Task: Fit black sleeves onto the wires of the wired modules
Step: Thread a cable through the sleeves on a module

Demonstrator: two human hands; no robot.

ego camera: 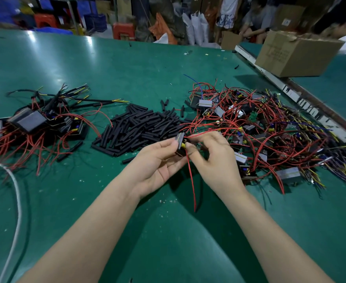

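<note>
My left hand holds a small black wired module by its left side, above the green table. My right hand pinches at the module's right side, fingers curled among its wires. One red wire hangs down from the module between my wrists. A heap of short black sleeves lies just behind my hands. To the right spreads a tangle of unsleeved modules with red wires. At the left lies a pile of modules whose wires wear black sleeves.
A white cable curves along the table's left side. A cardboard box sits at the back right beyond a metal rail. People sit behind the table's far edge, among stools and crates.
</note>
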